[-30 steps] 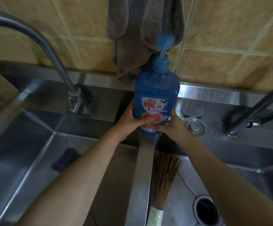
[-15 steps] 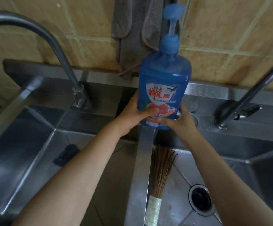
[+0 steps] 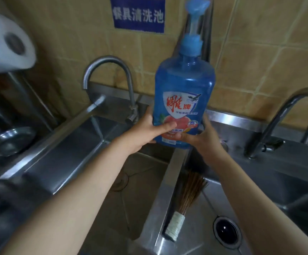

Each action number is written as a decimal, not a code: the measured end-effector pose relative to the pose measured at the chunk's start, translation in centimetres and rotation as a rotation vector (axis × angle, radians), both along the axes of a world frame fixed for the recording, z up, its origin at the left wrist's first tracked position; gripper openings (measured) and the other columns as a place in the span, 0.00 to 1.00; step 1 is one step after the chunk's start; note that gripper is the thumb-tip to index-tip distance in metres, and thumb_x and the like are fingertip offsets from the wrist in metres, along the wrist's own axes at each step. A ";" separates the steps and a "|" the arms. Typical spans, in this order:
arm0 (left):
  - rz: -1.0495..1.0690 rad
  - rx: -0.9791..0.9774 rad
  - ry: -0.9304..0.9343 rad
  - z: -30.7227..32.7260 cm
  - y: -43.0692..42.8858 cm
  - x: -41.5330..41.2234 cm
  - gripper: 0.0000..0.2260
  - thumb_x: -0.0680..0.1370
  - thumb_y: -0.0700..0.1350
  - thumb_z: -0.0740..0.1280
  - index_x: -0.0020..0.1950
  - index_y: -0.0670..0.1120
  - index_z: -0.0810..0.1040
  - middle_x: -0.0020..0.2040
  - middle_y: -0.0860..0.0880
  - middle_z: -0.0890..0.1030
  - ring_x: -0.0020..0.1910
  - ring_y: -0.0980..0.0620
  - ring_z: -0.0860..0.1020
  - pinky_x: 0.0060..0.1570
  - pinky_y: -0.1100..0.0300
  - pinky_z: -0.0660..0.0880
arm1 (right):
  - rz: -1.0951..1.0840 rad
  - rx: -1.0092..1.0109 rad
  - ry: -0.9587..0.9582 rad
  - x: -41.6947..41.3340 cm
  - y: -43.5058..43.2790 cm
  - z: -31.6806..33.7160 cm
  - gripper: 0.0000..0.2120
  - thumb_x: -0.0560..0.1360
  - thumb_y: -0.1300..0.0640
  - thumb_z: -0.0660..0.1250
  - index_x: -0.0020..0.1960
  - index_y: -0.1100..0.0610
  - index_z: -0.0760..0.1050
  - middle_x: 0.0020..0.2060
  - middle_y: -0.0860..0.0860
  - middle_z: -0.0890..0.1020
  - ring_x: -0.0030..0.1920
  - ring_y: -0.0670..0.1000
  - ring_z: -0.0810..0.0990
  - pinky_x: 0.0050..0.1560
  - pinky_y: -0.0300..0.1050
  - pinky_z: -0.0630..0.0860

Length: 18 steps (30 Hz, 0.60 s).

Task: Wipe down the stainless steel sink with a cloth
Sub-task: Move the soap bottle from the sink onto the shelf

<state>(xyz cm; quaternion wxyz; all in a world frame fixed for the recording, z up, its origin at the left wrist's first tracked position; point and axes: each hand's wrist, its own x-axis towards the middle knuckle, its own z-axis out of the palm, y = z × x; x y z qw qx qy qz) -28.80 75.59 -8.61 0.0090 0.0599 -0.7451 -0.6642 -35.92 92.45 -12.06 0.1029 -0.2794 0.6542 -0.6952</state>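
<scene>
Left hand [image 3: 145,129] grips the tall blue plastic pump bottle [image 3: 184,92] low on its side, thumb across the label. The right hand [image 3: 202,138] holds its bottom corner, above the back end of the stainless steel sink [image 3: 171,177] divider. I can't spot a cloth. My worry: smooth plastic held low, so it could tip and drop onto the bamboo whisk brush [image 3: 186,196] in the right basin.

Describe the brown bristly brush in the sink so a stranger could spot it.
Start at the stainless steel double sink and find the raised divider between its basins. In the right basin, against that divider, lies a brush of thin brown sticks. Its white-wrapped handle and fanned bristles match nothing nearby.
</scene>
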 end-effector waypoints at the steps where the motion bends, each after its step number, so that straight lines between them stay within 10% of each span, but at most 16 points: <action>1: 0.036 -0.021 -0.004 0.8 0.1 1.5 0.32 0.61 0.61 0.74 0.59 0.68 0.61 0.53 0.68 0.74 0.54 0.63 0.73 0.47 0.52 0.74 | 0.059 -0.012 0.007 0.8 0.0 0.6 0.30 0.59 0.56 0.80 0.57 0.41 0.73 0.52 0.41 0.82 0.52 0.43 0.81 0.46 0.33 0.77; 6: 0.209 -0.089 -0.025 4.2 1.2 10.0 0.41 0.58 0.64 0.73 0.65 0.70 0.55 0.57 0.67 0.73 0.57 0.57 0.74 0.52 0.44 0.75 | 0.300 -0.086 -0.011 5.6 -0.3 3.0 0.31 0.61 0.60 0.78 0.61 0.50 0.72 0.53 0.45 0.82 0.54 0.46 0.81 0.47 0.36 0.78; 12: 0.428 -0.145 -0.005 7.9 2.3 19.8 0.24 0.69 0.56 0.69 0.56 0.72 0.59 0.49 0.72 0.75 0.47 0.67 0.78 0.41 0.57 0.80 | 0.539 -0.121 -0.116 11.5 -3.2 5.5 0.39 0.56 0.56 0.81 0.64 0.53 0.70 0.52 0.47 0.83 0.53 0.51 0.82 0.47 0.46 0.80; 18: 0.712 -0.125 0.193 10.3 1.2 27.7 0.36 0.68 0.50 0.70 0.71 0.61 0.55 0.64 0.56 0.75 0.57 0.54 0.78 0.42 0.58 0.80 | 0.735 -0.124 -0.157 18.4 -8.8 8.1 0.34 0.55 0.55 0.81 0.59 0.50 0.74 0.53 0.52 0.83 0.52 0.54 0.82 0.48 0.53 0.80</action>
